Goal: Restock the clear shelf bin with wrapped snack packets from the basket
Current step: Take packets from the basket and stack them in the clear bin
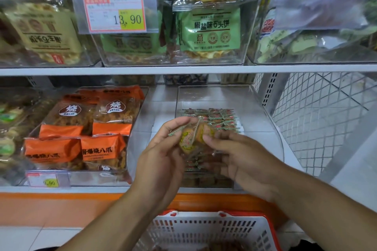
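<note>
**Hands full over the clear bin**

My hands meet just above the clear shelf bin [265, 108]: my left hand [161, 161] and right hand [244, 161] pinch a small bunch of wrapped snack packets [193, 138] between their fingertips, the fingers curled round the crinkly wrappers. How many packets I hold I cannot tell; they blur together.

The bin already carries rows of the same packets [216, 120] in its rear half and down under my hands. The basket [204, 230], white mesh with a red rim, sits below the bin, in front of the orange shelf edge [61, 206].

The risk, as I judge it, is the loose pinch: the wrappers look slick, and one could slip sideways out of the bunch and fall past the bin's front wall to the floor or back into the basket. Dropping them carelessly could also upset the neat rows behind.

Left of the bin lies a bin of orange packets [81, 138] with a price tag [49, 181]. Above the bin, the upper shelf [183, 70] overhangs, so I have limited headroom. Right of the bin stands wire mesh [316, 124].
</note>
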`<act>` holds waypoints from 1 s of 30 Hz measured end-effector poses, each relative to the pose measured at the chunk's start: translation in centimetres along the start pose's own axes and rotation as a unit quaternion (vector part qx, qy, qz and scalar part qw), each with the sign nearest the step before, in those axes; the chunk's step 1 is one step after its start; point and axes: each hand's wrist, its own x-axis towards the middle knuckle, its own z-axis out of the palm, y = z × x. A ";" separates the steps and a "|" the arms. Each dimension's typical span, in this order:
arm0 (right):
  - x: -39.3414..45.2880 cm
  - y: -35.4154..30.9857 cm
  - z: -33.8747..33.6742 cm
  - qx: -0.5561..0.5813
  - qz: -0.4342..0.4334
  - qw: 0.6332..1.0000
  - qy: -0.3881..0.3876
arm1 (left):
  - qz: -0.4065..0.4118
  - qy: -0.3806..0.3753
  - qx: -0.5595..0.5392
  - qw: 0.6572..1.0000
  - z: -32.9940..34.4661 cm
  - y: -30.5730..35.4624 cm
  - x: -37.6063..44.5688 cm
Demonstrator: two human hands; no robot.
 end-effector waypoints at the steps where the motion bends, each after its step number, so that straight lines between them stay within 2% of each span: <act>1: -0.2 0.5 0.4 0.002 0.020 1.000 -0.009 | 0.016 0.008 0.009 1.000 0.1 -0.1 0.0; 3: -0.6 1.6 1.2 0.010 0.055 0.998 -0.020 | 0.047 0.019 0.054 0.997 0.1 -0.4 -0.2; 6: -0.6 2.4 1.6 0.037 0.066 0.996 -0.040 | 0.097 0.037 0.247 0.963 -0.2 -1.0 -0.3; 9: 0.1 1.8 1.0 -0.007 0.006 1.000 -0.005 | 0.084 0.018 0.232 0.969 -0.3 -1.3 0.3; 11: 0.9 0.1 -0.2 -0.129 -0.084 0.987 0.047 | 0.064 0.003 0.259 0.964 -0.6 -2.0 1.1; 12: 1.5 -0.9 -1.2 -0.229 -0.130 0.962 0.072 | 0.055 -0.006 0.319 0.946 -0.9 -2.6 1.4; 13: 2.3 -1.9 -2.4 -0.349 -0.161 0.918 0.095 | 0.048 -0.022 0.407 0.912 -1.1 -3.1 1.7; 14: 3.3 -2.9 -3.7 -0.471 -0.179 0.855 0.126 | 0.040 -0.051 0.495 0.866 -1.3 -3.6 1.9; 16: 5.4 -4.6 -6.0 -0.662 -0.186 0.696 0.207 | 0.046 -0.120 0.651 0.748 -1.8 -4.7 2.4; 18: 7.7 -5.5 -7.4 -0.806 -0.154 0.512 0.255 | 0.071 -0.174 0.760 0.622 -2.2 -5.6 3.3; 19: 8.9 -5.8 -7.7 -0.855 -0.114 0.438 0.251 | 0.067 -0.187 0.788 0.583 -2.4 -6.1 3.7; 20: 10.0 -6.1 -7.8 -0.885 -0.079 0.391 0.241 | 0.057 -0.195 0.803 0.560 -2.5 -6.5 4.0; 21: 10.9 -6.1 -7.7 -0.901 -0.052 0.364 0.228 | 0.049 -0.199 0.812 0.547 -2.6 -6.9 4.2; 23: 12.7 -6.1 -7.4 -0.918 -0.018 0.338 0.207 | 0.038 -0.201 0.820 0.535 -2.8 -7.5 4.6; 30: 17.5 -5.7 -7.5 -0.936 0.095 0.288 0.176 | 0.013 -0.191 0.821 0.538 -3.4 -8.2 5.0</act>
